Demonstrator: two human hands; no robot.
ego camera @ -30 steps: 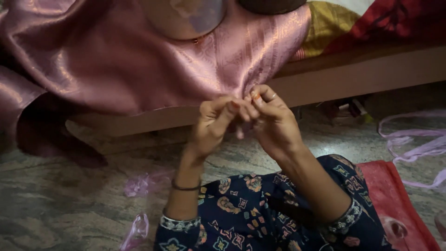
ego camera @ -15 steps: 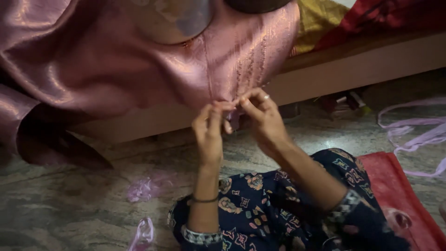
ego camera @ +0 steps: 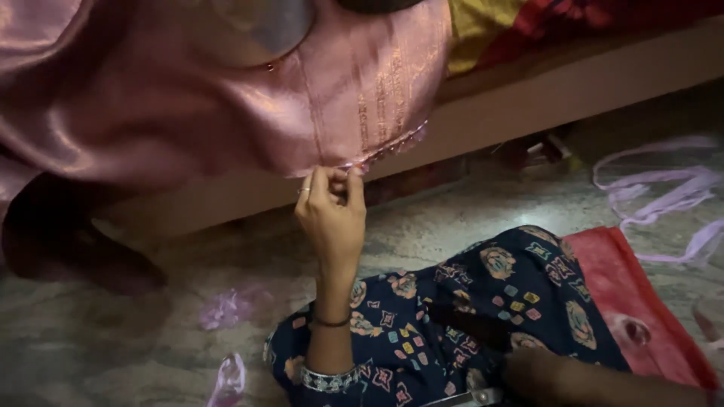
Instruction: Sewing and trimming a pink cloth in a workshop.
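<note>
Wooden bench (ego camera: 573, 83) carries draped pink fabric (ego camera: 188, 113). Stone floor (ego camera: 98, 354) holds pink scraps (ego camera: 226, 307), purple ribbon (ego camera: 664, 200).

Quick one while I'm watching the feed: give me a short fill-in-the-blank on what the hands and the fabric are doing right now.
1. The left hand pinches the beaded edge of the ____ fabric.
2. That hand wears a ____ on one finger.
3. The right hand rests low, by the ____ cloth.
4. Lilac ribbon lies on the ____.

Missing words: pink; ring; red; floor
</note>
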